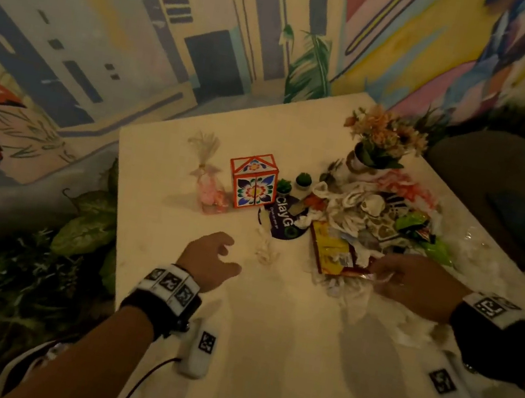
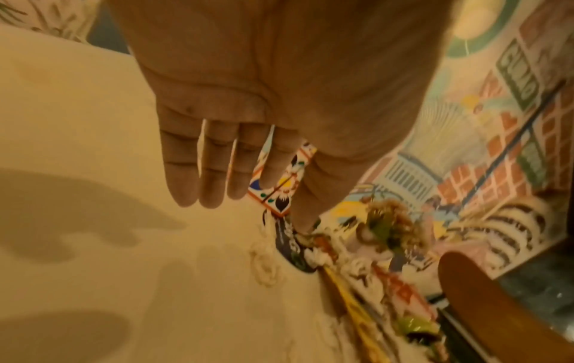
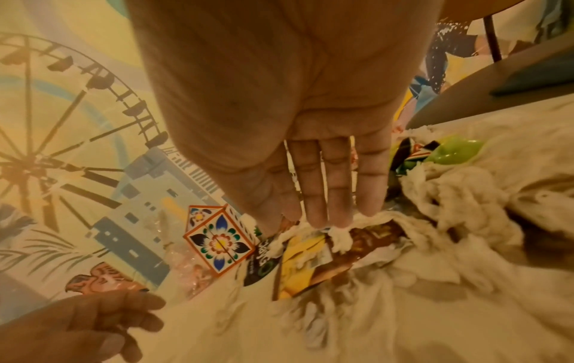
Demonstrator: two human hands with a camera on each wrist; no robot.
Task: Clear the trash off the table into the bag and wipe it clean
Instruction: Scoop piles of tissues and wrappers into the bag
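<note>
Right hand (image 3: 310,147), fingers straight, touches crumpled tissue (image 3: 340,237); left hand (image 1: 209,261) spread near "clayG" disc (image 1: 280,217).

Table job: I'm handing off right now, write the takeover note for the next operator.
Left hand: open, holding nothing, above bare table near a small crumpled tissue.
Right hand: open, straight fingers reaching onto the near edge of the trash pile, at the yellow wrapper and the tissues on it; nothing gripped.
Trash sits heaped on the table's right side: tissues, wrappers, green packets.
The floral box and flower vase stand beside the pile.
Done: nothing visibly bagged; no bag in view.
Left: bag all the trash, then wipe.
</note>
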